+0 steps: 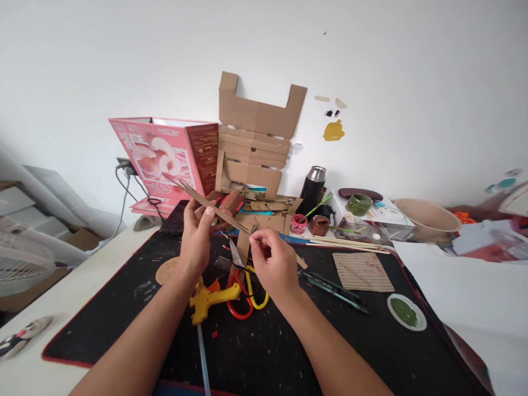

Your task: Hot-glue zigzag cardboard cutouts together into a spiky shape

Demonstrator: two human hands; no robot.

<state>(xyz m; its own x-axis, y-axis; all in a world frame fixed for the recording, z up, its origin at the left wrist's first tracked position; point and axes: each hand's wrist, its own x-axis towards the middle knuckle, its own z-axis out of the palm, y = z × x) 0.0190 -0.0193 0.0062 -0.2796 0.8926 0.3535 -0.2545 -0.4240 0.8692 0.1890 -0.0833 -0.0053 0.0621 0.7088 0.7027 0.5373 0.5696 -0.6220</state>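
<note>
My left hand (197, 234) is closed around a small bundle of thin brown cardboard strips (225, 215), thumb on top, with the strips slanting down to the right. Close to their lower end, my right hand (273, 258) makes a pinch; whatever its fingertips hold is too small to make out. Below the hands lie scissors (240, 312) with red and yellow handles. Beside them is a yellow hot glue gun (212, 301) with a clear glue stick (203, 352) reaching toward me. A cardboard piece (244, 245) lies under the scissor blades.
On the black mat (124, 313) are a green utility knife (336, 291), corrugated cardboard (363, 271) and a lid with green paint (404, 312). Behind stand a pink box (160, 159), an unfolded carton (256, 143), a thermos (313, 190) and paint jars (319, 225). Wooden sticks (346, 244) lie rightward.
</note>
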